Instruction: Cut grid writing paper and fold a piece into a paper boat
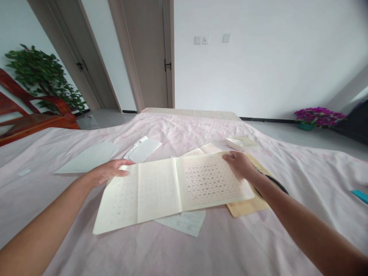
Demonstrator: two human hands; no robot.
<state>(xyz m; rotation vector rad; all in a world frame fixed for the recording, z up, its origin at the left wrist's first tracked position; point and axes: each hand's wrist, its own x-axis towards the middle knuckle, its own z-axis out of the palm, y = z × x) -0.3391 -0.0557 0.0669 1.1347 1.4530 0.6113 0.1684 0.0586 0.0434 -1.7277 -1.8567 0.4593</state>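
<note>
Between my two hands, an open notebook (158,188) with cream pages is spread wide. Its right page has a printed grid filled with handwritten characters; faint writing shows through on the left. My left hand (110,170) pinches the upper left edge, thumb on top. At the upper right edge, my right hand (237,165) grips the pages, its fingers partly hidden beneath. Under the notebook lies a lined sheet (184,224) with some writing. A tan envelope (247,205) sticks out at the right, and a black-handled tool (276,184) rests partly behind my right forearm.
A torn white envelope (145,149), a lined sheet (86,157) and a folded paper (243,142) lie on the pink cloth (184,126). A blue object (360,196) is at the right edge. A wooden chair (37,111) stands at the left.
</note>
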